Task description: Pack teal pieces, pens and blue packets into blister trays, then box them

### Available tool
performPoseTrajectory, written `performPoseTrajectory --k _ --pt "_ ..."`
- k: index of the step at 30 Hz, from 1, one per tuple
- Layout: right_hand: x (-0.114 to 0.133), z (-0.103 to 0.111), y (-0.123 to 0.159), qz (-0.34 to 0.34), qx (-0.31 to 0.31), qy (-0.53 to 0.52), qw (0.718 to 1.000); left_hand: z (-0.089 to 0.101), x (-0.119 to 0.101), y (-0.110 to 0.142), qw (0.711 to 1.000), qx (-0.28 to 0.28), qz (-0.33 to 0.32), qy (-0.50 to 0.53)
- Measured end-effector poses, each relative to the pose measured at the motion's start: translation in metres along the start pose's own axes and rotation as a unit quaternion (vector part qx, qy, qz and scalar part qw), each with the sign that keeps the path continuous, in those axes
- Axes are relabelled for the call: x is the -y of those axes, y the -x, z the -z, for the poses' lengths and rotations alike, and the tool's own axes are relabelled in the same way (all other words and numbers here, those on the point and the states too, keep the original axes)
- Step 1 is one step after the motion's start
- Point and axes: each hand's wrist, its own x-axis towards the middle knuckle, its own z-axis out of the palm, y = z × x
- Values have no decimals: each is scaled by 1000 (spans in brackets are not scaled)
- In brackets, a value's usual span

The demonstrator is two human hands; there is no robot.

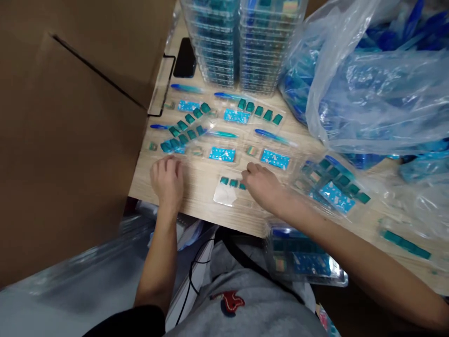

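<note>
- Nearest the camera, a grey shirt (266,304) with a red patch faces a wooden table (197,192).
- The right hand (263,184), fingers bunched narrow, meets the end of a short row of teal blocks (233,183) near the table's front edge; whether it grips one cannot be told.
- The left hand (167,181) curls beside a second teal row (183,139), its fingertips hidden and its hold, if any, unclear.
- The blocks look light, stiff and perhaps slick; a thumb-and-forefinger pinch on opposite sides seems the surest hold.
- Beyond them lie blue packets (222,154) and pens (275,136).
- Farther out rise stacked clear trays (217,51), near a bulging plastic bag (351,107).
</note>
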Motion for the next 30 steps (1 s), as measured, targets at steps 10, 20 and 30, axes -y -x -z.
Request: performPoseTrajectory --k 10,20,30 --pt "-13 -4 -1 -50 5 38 998 -13 -19 -2 981 62 -171 66" --pt "-62 7 16 -29 -144 -238 960 -4 -19 57 972 58 -223 43" --pt "-34 24 21 -18 -129 -539 832 33 -91 98 938 -86 -329 61"
